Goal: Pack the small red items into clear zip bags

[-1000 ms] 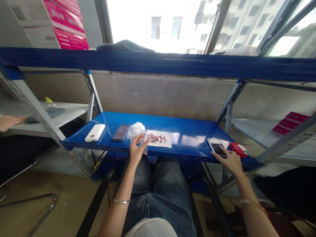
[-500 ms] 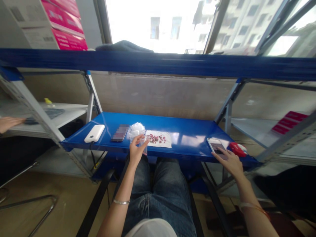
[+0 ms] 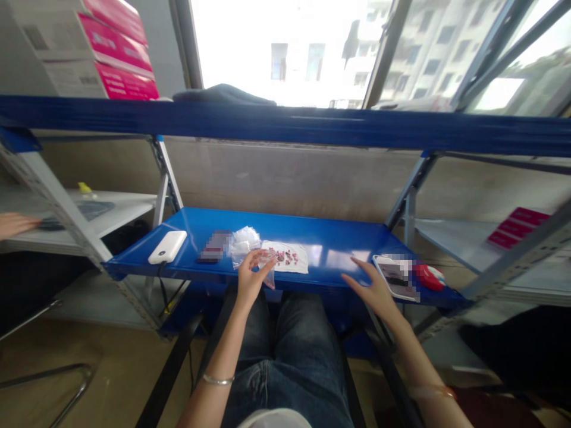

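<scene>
My left hand (image 3: 252, 279) pinches a small clear plastic bag (image 3: 269, 277) that hangs at the front edge of the blue shelf; something pinkish shows inside it. Just right of that hand lies a white cloth or paper sheet (image 3: 301, 261) with several small red and dark pieces (image 3: 289, 257) scattered on it. Behind my left hand is a pile of clear plastic bags (image 3: 244, 239). My right hand (image 3: 373, 290) hovers over the shelf's front edge, fingers apart and holding nothing. To its right a white-edged phone (image 3: 397, 278) lies on the shelf.
The blue shelf (image 3: 348, 238) also bears a white power bank (image 3: 168, 246) with a cable, a dark phone-like slab (image 3: 214, 246), and a red and white object (image 3: 430, 277) at the right. A blue beam (image 3: 285, 128) crosses above. At far left another person's hand (image 3: 18, 224) shows.
My right hand has left the phone and moved left, its fingers now spread. The left hand still holds the small bag, which shows more clearly. The view has shifted slightly.
</scene>
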Action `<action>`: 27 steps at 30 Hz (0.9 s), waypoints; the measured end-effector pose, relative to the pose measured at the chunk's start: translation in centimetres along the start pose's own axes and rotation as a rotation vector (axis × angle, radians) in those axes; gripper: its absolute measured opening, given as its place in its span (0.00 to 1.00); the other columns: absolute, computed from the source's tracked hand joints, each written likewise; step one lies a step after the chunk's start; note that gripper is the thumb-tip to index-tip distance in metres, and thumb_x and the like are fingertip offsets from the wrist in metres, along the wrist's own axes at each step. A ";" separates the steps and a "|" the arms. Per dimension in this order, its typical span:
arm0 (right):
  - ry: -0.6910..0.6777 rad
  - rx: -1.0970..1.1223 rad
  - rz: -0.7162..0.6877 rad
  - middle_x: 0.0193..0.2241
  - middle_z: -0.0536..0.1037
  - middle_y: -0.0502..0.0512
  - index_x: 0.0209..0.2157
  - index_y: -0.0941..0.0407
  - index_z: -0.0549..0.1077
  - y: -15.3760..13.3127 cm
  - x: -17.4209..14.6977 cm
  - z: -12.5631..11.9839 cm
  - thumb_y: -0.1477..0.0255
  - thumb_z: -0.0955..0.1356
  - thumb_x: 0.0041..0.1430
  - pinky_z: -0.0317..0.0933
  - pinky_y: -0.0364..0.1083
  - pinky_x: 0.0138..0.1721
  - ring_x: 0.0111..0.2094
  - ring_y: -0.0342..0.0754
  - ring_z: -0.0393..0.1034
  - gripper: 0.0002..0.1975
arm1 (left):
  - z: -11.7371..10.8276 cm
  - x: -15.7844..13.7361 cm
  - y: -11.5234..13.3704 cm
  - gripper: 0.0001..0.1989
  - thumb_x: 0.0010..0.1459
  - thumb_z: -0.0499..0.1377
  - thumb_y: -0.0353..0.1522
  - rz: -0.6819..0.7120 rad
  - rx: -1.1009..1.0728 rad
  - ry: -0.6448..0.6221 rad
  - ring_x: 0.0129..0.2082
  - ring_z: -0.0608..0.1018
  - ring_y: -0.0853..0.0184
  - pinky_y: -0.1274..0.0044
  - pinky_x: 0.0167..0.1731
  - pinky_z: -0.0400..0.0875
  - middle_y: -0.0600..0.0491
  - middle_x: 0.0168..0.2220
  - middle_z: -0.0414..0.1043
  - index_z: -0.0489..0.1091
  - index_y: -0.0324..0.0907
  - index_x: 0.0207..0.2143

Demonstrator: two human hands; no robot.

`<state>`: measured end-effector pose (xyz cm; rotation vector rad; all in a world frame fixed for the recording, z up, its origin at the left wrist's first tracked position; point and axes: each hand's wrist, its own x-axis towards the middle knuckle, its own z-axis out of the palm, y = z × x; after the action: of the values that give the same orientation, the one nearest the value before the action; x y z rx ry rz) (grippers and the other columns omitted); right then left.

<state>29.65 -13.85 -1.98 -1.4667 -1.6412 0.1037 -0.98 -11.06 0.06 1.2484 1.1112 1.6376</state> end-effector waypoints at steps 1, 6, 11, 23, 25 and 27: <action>-0.116 0.122 -0.034 0.48 0.73 0.63 0.54 0.55 0.67 -2.1 -0.1 1.4 0.55 0.68 0.51 0.60 0.56 0.51 0.49 0.57 0.68 0.31 | 0.3 -0.2 0.1 0.20 0.43 0.67 0.37 0.006 -0.012 -0.023 0.44 0.76 0.57 0.72 0.37 0.74 0.46 0.40 0.75 0.70 0.40 0.39; -0.393 0.524 -0.046 0.44 0.77 0.61 0.54 0.55 0.66 -10.6 -0.4 7.6 0.61 0.72 0.48 0.65 0.55 0.48 0.45 0.56 0.72 0.32 | 1.6 -1.3 0.5 0.19 0.45 0.67 0.35 0.060 0.018 -0.124 0.43 0.76 0.61 0.70 0.46 0.68 0.46 0.40 0.75 0.68 0.39 0.40; -0.307 0.714 0.039 0.37 0.80 0.59 0.42 0.57 0.74 -12.3 1.2 10.2 0.60 0.69 0.52 0.67 0.55 0.44 0.39 0.55 0.75 0.20 | 1.2 -1.0 0.6 0.22 0.42 0.68 0.35 0.056 0.002 -0.075 0.42 0.76 0.63 0.73 0.43 0.67 0.47 0.40 0.75 0.68 0.40 0.41; -0.343 0.911 0.081 0.33 0.81 0.56 0.36 0.55 0.77 -14.4 2.3 10.8 0.61 0.73 0.45 0.70 0.52 0.39 0.35 0.53 0.76 0.17 | -0.4 0.3 0.5 0.16 0.41 0.69 0.36 -0.028 -0.233 0.057 0.26 0.75 0.71 0.81 0.28 0.67 0.57 0.24 0.72 0.65 0.40 0.28; -0.308 0.926 0.112 0.31 0.81 0.56 0.32 0.56 0.78 -14.7 2.5 11.0 0.60 0.73 0.46 0.70 0.51 0.37 0.31 0.51 0.76 0.15 | -0.6 0.2 0.8 0.15 0.41 0.68 0.36 -0.039 -0.198 0.051 0.25 0.75 0.70 0.80 0.28 0.67 0.57 0.22 0.72 0.66 0.40 0.27; -0.288 0.944 0.148 0.28 0.80 0.56 0.30 0.56 0.78 -14.9 2.7 11.1 0.59 0.72 0.46 0.70 0.50 0.35 0.28 0.50 0.75 0.15 | -0.9 0.2 1.0 0.14 0.41 0.68 0.37 -0.041 -0.160 0.036 0.25 0.76 0.69 0.79 0.28 0.67 0.56 0.22 0.73 0.68 0.40 0.26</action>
<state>11.59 -10.61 1.78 -0.8403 -1.3721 1.0595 -1.92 -11.38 0.96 1.0906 0.9997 1.6885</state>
